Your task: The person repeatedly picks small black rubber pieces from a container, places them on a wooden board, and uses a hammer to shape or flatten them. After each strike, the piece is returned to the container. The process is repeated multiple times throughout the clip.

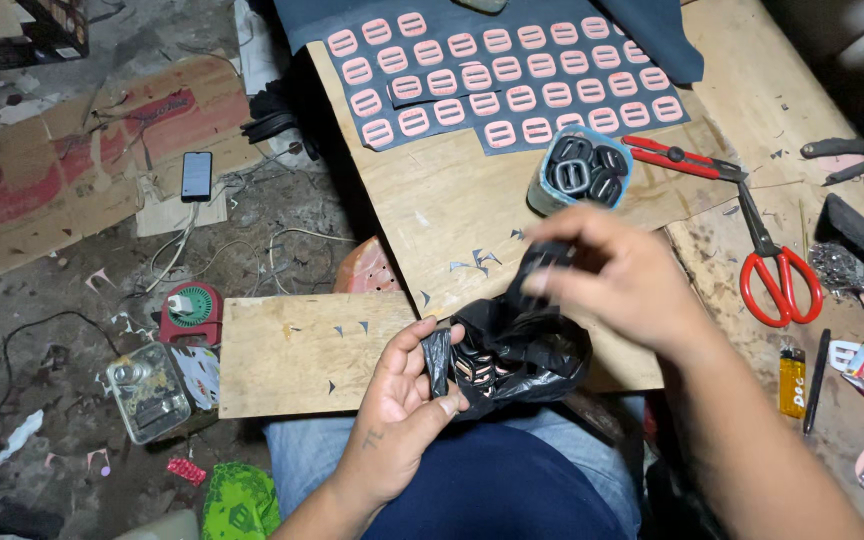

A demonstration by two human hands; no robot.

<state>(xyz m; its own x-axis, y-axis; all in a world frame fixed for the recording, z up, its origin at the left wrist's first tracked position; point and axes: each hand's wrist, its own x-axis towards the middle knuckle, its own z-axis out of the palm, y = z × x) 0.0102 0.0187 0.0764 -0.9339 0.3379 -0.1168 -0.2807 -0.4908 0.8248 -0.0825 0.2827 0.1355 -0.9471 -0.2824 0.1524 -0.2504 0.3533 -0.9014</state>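
L hand [402,400]: fingers clenched on black plastic bag [522,350] edge, pink buckles seen inside.
R hand [622,280]: blurred, fingers pinched on bag top, above counter [432,200].
Near: cup of black buckles [580,170].

Plywood board [432,200] under scissors [777,275], buckles [512,75]

The plastic bag [522,350] is glossy black. The buckles [512,75] are pale pink, set in rows on dark navy cloth [652,40]. The scissors [780,280] have red handles, the lighter [792,382] is yellow, and the boards [292,350] are pale, raw wood.
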